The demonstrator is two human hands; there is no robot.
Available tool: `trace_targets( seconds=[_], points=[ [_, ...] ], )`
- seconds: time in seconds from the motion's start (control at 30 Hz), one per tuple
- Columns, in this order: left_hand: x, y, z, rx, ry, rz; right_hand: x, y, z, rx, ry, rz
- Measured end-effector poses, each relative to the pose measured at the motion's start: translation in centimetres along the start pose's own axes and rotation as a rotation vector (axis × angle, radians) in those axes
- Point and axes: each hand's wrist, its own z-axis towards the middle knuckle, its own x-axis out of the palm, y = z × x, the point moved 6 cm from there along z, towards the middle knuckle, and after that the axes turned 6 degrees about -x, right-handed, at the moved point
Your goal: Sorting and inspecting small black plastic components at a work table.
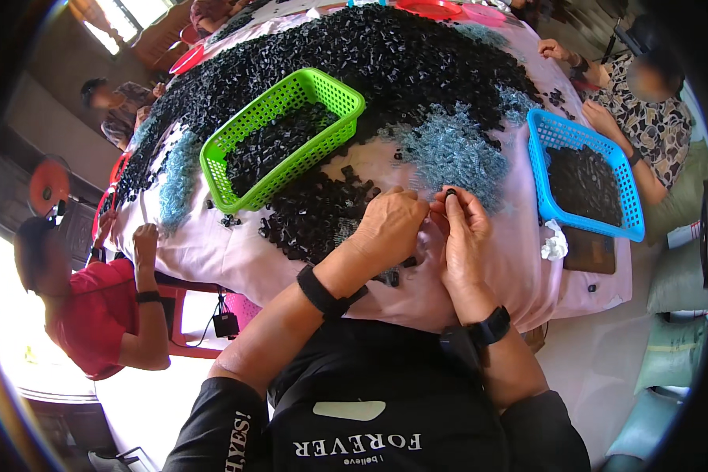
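My right hand pinches a small black plastic piece between thumb and fingers. Right beside it, my left hand is closed with its fingertips near that piece; whatever it grips is hidden. Under my left wrist lies a loose spread of small black pieces. Just beyond both hands is a pile of tiny, shiny, pale-blue pieces, too small to make out singly. A green perforated basket holding black pieces stands on the left, and a blue perforated basket with more of them is on the right.
A large heap of black pieces covers the far part of the pink-clothed table. A white crumpled tissue and a dark flat box lie near the blue basket. Several people sit around the table; sacks stand at right.
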Motion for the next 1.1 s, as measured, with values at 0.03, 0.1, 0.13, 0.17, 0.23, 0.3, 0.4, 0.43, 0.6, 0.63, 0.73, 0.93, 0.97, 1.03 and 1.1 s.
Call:
trace_targets(
  seconds=[0.03, 0.1, 0.13, 0.17, 0.23, 0.3, 0.4, 0.43, 0.6, 0.63, 0.73, 0.93, 0.97, 1.03, 1.1],
  points=[
    [0.2, 0.0, 0.1, -0.003, 0.015, 0.022, 0.0, 0.1, 0.0, -0.003, -0.022, -0.003],
    [0.3, 0.0, 0.2, -0.013, 0.033, 0.044, 0.0, 0.1, -0.1, -0.006, -0.043, -0.006],
    [0.4, 0.0, 0.2, -0.021, 0.053, 0.064, 0.1, 0.1, -0.1, -0.004, -0.028, -0.024],
    [0.2, 0.1, 0.1, -0.022, 0.052, 0.065, 0.2, 0.2, -0.1, -0.003, -0.013, -0.041],
    [-0.4, 0.3, -0.1, -0.034, 0.009, 0.017, -0.3, -0.6, 0.0, 0.011, 0.012, -0.08],
    [-1.1, 0.8, -0.1, -0.049, -0.054, -0.044, -0.4, -1.1, 0.0, 0.026, 0.037, -0.119],
    [-2.6, 1.5, 0.2, -0.137, -0.163, -0.233, 0.3, -1.6, -0.1, 0.052, 0.124, -0.075],
    [-3.3, 1.8, 0.3, -0.207, -0.208, -0.36, 0.2, -1.5, -0.1, 0.051, 0.121, -0.076],
    [-4.7, 1.4, 0.5, -0.263, -0.195, -0.488, 0.8, -1.2, -0.3, 0.067, 0.19, -0.092],
    [-4.6, 1.3, 0.5, -0.276, -0.188, -0.506, 0.9, -1.2, -0.3, 0.065, 0.19, -0.092],
    [-4.2, 1.1, 0.4, -0.284, -0.188, -0.522, 0.9, -1.5, -0.4, 0.086, 0.193, -0.042],
    [-4.0, 0.7, 0.2, -0.228, -0.248, -0.469, 1.1, -1.4, -0.4, 0.084, 0.233, -0.036],
    [-4.1, 0.5, 0.1, -0.199, -0.278, -0.438, 1.2, -1.3, -0.4, 0.085, 0.238, -0.034],
    [-4.1, 0.1, 0.1, -0.163, -0.299, -0.403, 1.1, -1.4, -0.4, 0.085, 0.243, -0.032],
    [-4.2, -0.2, 0.0, -0.131, -0.323, -0.363, 1.1, -1.5, -0.4, 0.087, 0.243, -0.035]
  ],
)
